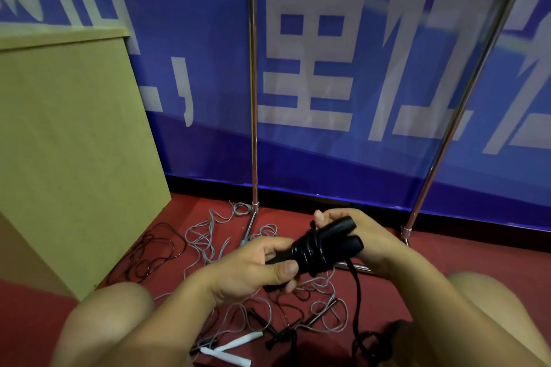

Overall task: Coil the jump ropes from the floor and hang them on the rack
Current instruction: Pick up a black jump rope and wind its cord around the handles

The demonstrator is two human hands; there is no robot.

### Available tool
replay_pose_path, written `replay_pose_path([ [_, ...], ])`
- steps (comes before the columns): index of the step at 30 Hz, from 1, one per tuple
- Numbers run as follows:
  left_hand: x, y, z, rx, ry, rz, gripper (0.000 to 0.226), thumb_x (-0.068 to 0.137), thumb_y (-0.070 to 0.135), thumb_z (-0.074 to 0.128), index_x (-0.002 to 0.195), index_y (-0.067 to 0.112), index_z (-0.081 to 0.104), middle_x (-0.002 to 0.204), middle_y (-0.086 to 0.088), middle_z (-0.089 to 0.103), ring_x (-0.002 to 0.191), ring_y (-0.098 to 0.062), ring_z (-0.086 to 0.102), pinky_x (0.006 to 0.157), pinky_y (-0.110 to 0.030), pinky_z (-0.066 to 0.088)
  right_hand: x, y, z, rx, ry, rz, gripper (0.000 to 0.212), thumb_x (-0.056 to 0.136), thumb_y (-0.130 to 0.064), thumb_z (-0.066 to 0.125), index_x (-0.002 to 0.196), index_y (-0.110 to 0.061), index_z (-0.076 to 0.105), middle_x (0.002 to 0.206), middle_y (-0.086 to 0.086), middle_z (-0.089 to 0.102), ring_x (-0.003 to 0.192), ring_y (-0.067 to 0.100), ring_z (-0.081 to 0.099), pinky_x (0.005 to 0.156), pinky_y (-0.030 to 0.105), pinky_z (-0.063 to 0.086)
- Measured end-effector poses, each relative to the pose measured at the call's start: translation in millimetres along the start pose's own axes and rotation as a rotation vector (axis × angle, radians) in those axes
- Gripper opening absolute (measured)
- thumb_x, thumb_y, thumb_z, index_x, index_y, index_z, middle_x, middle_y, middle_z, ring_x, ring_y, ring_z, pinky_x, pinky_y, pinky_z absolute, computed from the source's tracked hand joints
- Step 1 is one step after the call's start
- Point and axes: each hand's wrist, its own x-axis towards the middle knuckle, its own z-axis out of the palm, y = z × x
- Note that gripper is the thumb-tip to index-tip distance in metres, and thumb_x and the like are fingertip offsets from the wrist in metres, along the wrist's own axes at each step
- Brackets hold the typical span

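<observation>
Gripping black jump rope (322, 250) handles with cord wound round them, left hand (253, 265) and right hand (372, 243) fingers curled tight, above tangled ropes (208, 235) on floor (447, 256) before rack (254, 98).

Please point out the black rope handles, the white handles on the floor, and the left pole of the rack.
black rope handles (343, 232): head view, upper handle's body.
white handles (238, 343): head view, middle of upper handle.
left pole (253, 98): head view, mid shaft.

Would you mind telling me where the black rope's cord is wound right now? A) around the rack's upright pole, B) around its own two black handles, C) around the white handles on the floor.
B: the black cord is wrapped round the two black handles, held between the left hand and the right hand.
</observation>
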Motion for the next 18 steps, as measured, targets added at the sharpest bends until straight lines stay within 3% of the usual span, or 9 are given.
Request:
replay_pose_path([
  [3, 2.9, -0.4, 0.3, -0.08, 0.101, 0.047, 0.051, 0.082, 0.053, 0.072, 0.115, 0.015, 0.067, 0.082, 0.001, 0.062, 0.072, -0.009, 0.059, 0.07, -0.016, 0.044, 1.0, 4.0, 2.0, -0.06, -0.031, 0.073, 0.048, 0.095, -0.048, 0.049, 0.088, -0.002, 0.06, 0.082, 0.016, 0.063, 0.077, 0.012, 0.055, 0.08, 0.029, 0.046],
  [4, 3.9, -0.9, -0.5, -0.089, 0.128, 0.053, 0.052, 0.082, 0.053, 0.073, 0.115, 0.013, 0.067, 0.081, -0.002, 0.062, 0.072, -0.01, 0.059, 0.069, -0.017, 0.045, 1.3, 4.4, 3.1, -0.066, -0.034, 0.108, 0.047, 0.089, -0.049, 0.05, 0.094, -0.003, 0.063, 0.085, 0.016, 0.064, 0.078, 0.014, 0.057, 0.08, 0.034, 0.047],
  [6, 5.1, -2.4, -1.9, -0.109, 0.178, 0.06, 0.053, 0.084, 0.049, 0.071, 0.116, 0.006, 0.064, 0.077, -0.003, 0.063, 0.072, -0.012, 0.057, 0.067, -0.02, 0.046, 2.7, 3.6, 5.1, -0.068, 0.002, 0.137, 0.037, 0.085, -0.049, 0.053, 0.085, -0.015, 0.067, 0.076, 0.005, 0.061, 0.071, 0.014, 0.055, 0.077, 0.036, 0.046],
  [8, 6.6, -3.5, -2.4, -0.113, 0.247, 0.059, 0.044, 0.088, 0.04, 0.067, 0.116, 0.005, 0.064, 0.075, -0.004, 0.063, 0.07, -0.013, 0.055, 0.066, -0.02, 0.046, 4.1, 2.4, 6.0, -0.036, 0.044, 0.135, 0.036, 0.094, -0.05, 0.051, 0.074, -0.024, 0.068, 0.07, 0.0, 0.059, 0.066, 0.015, 0.053, 0.072, 0.034, 0.046],
  [12, 12.9, -6.0, -2.2, -0.117, 0.46, 0.017, 0.025, 0.094, 0.032, 0.064, 0.108, 0.012, 0.068, 0.073, -0.002, 0.063, 0.066, -0.013, 0.052, 0.062, -0.02, 0.045, 2.7, -0.2, 5.4, -0.069, 0.063, 0.106, 0.041, 0.1, -0.049, 0.042, 0.083, -0.016, 0.058, 0.067, 0.002, 0.058, 0.06, 0.015, 0.05, 0.065, 0.031, 0.043],
  [18, 19.2, -12.6, -5.5, -0.048, 0.694, -0.099, 0.018, 0.101, 0.022, 0.056, 0.093, 0.009, 0.066, 0.068, 0.002, 0.06, 0.055, -0.01, 0.047, 0.059, -0.025, 0.04, 2.7, 1.2, 4.2, -0.069, 0.089, 0.129, 0.026, 0.097, -0.037, 0.058, 0.093, -0.011, 0.06, 0.074, 0.005, 0.056, 0.055, 0.012, 0.046, 0.055, 0.025, 0.04],
])
